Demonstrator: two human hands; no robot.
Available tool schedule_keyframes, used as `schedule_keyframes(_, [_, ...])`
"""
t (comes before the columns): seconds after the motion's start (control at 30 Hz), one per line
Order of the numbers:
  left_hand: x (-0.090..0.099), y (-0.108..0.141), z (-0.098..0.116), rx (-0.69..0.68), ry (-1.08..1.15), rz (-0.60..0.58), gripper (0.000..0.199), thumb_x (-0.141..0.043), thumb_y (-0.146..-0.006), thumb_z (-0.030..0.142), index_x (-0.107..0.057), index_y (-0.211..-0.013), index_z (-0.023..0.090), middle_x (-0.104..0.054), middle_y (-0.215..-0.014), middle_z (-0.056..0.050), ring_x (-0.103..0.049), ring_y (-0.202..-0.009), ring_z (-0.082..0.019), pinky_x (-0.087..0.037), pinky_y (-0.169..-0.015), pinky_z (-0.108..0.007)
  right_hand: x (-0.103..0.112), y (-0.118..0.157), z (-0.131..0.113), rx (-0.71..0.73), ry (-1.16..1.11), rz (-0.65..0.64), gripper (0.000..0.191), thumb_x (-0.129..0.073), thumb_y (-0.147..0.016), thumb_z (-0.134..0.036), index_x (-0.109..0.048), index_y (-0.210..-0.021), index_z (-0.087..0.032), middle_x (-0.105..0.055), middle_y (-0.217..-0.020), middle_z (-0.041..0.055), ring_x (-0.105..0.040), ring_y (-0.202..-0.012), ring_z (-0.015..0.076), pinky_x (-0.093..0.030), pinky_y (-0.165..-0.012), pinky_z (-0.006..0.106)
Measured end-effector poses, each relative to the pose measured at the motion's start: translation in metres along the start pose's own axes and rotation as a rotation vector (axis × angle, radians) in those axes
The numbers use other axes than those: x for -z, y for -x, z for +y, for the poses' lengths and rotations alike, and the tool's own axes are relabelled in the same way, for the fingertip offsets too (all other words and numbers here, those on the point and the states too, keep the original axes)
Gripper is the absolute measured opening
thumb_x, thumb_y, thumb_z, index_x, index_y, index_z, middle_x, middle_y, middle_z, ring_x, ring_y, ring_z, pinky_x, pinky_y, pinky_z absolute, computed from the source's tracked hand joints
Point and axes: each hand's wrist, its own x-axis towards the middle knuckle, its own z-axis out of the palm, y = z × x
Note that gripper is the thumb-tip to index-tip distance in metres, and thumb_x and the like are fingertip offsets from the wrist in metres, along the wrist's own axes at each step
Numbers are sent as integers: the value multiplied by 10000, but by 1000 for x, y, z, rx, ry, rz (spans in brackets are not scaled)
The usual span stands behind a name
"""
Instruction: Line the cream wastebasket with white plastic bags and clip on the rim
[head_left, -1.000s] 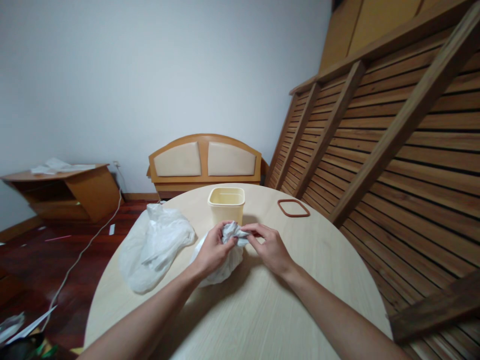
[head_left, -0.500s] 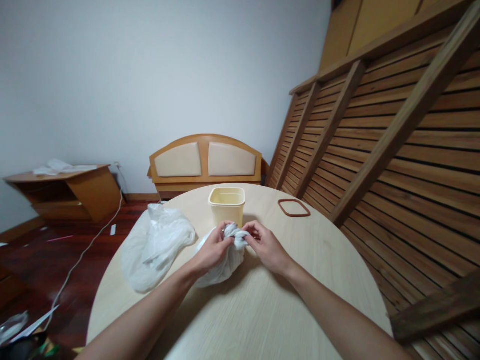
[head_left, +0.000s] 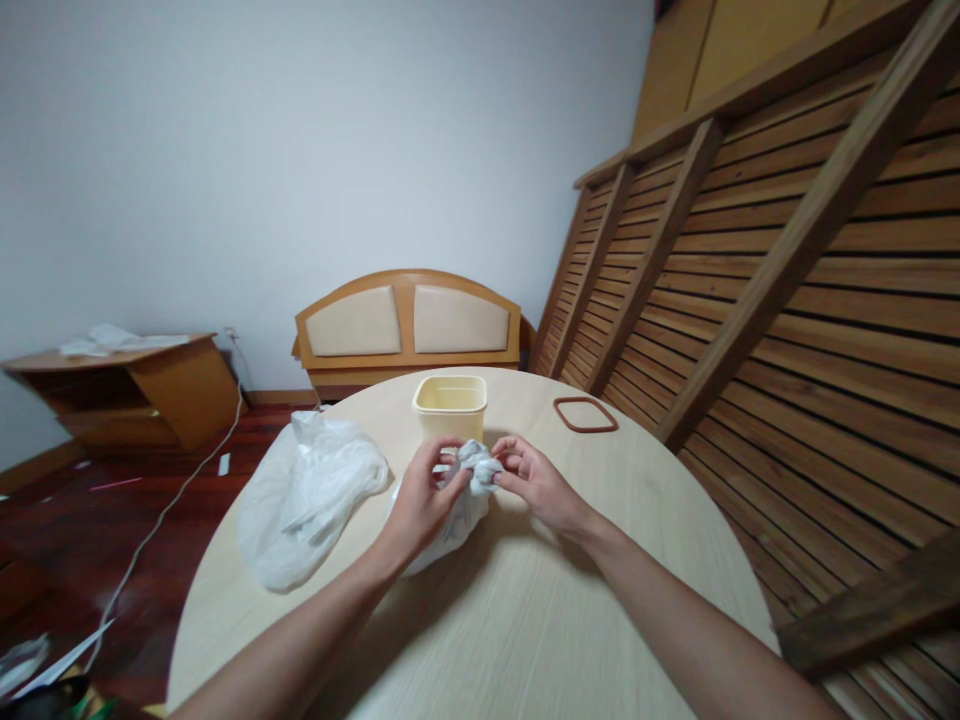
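A white plastic bag (head_left: pixel 457 525) rests on the table in front of me, its top twisted into a knot. The fingers of my left hand (head_left: pixel 427 495) pinch the knot from the left. From the right, my right hand (head_left: pixel 540 485) grips the other side of the knot between thumb and fingers. Just beyond the knot stands a pale yellow square bin (head_left: pixel 450 415), upright with its mouth open; my hands partly hide its lower front. To the left lies a second white plastic bag (head_left: pixel 322 490), loose and crumpled.
A brown rounded-square ring (head_left: pixel 586 414) lies at the right back of the round table (head_left: pixel 600 620). Wooden slatted panels (head_left: pixel 750 330) lean along the right side. Behind stands a headboard (head_left: pixel 407 320), and a low wooden cabinet (head_left: pixel 180 385) is at the far left.
My left hand has turned slightly, with its fingers lifting more over the knot. My right hand keeps its hold, its fingers shifted a little. The view has moved slightly.
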Motion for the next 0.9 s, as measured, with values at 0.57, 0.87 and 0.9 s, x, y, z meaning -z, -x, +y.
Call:
schedule_keyframes(0.57, [6, 8, 4, -317, -482, -70, 190, -574, -922, 274, -660, -1082, 221, -710, -1087, -79, -688, -938, -203, -577, -825, -336, -5, -1, 1, -38, 62, 52, 421, -796, -739, -397, -611, -1058, -195, -747, -919, 45, -699, -873, 184, -508, -866, 350])
schedule_keyframes(0.87, [3, 10, -1, -164, -363, -75, 125, -562, -929, 303, -658, -973, 235, -764, -986, -50, -708, -772, -187, -575, -718, -312, -5, -4, 5, 38, 170, 166, 383, -815, -708, -455, -711, -949, -176, -751, -947, 76, -691, -885, 213, -526, -892, 413])
schedule_keyframes(0.9, [4, 10, 0, -150, -326, -78, 134, -558, -931, 312, -659, -973, 235, -763, -978, -51, -707, -761, -184, -574, -714, -307, -5, -4, 5, 41, 176, 179, 387, -818, -702, -459, -717, -945, -176, -751, -949, 77, -688, -885, 215, -526, -887, 412])
